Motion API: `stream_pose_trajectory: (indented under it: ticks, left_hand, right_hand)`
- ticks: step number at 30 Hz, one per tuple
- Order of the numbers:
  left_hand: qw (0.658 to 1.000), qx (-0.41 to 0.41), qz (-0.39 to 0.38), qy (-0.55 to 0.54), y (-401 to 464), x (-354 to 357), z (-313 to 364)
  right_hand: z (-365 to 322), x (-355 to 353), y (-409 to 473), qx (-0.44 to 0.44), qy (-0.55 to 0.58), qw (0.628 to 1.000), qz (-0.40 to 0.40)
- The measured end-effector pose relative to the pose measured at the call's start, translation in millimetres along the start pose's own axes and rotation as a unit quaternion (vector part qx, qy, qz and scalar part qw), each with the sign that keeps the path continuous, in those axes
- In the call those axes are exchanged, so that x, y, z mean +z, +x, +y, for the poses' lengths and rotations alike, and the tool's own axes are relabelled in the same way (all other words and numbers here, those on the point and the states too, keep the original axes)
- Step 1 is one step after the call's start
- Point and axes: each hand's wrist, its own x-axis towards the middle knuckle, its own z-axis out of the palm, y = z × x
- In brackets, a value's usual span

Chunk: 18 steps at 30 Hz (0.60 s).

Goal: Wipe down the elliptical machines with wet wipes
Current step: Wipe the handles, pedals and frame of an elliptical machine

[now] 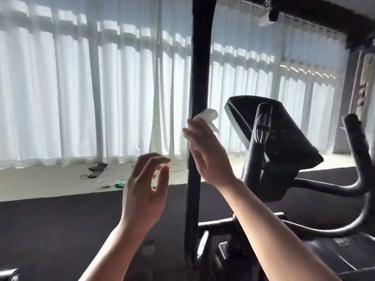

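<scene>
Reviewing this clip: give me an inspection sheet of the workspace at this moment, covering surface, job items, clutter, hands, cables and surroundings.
Surface: dark gym floor near the camera, with a pale floor strip along the curtains.
Job's things: white wet wipe pressed against the tall black handlebar pole; elliptical console and curved handles to the right.
Clutter: dark strap-like item, a green object and a clear packet on the pale strip.
Hands: right hand presses the wipe on the pole with straight fingers; left hand is raised, loosely curled, holding nothing.
Cables: thin looped cord on the floor behind the pole.
Surroundings: white backlit curtains; wall poster at far right.
</scene>
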Motion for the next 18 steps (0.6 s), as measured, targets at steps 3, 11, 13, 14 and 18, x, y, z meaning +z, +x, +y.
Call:
stream_pose_trajectory:
  ticks: [3,11,13,14,18]
  left_hand:
    - [1.000,-0.007,-0.011,-0.003,-12.7,-4.6,-2.5]
    - [0.974,-0.176,-0.121,-0.081,-87.7,17.1,-20.7]
    - [0.963,-0.224,-0.119,-0.091,-109.4,17.8,-29.7]
    - [0.960,-0.239,-0.121,-0.086,-118.7,17.2,-34.4]
    - [0.944,-0.286,-0.147,-0.070,-154.1,18.2,-48.8]
  right_hand:
    - [-0.5,1.3,-28.3,-0.020,0.001,1.000,-0.015]
    - [-17.6,25.1,-114.2,-0.076,-0.055,0.990,-0.109]
    - [-29.8,34.7,-154.2,-0.086,-0.069,0.982,-0.154]
    - [-34.9,39.4,-174.0,-0.089,-0.072,0.980,-0.164]
    - [-38.4,60.3,-244.4,-0.125,-0.099,0.964,-0.215]
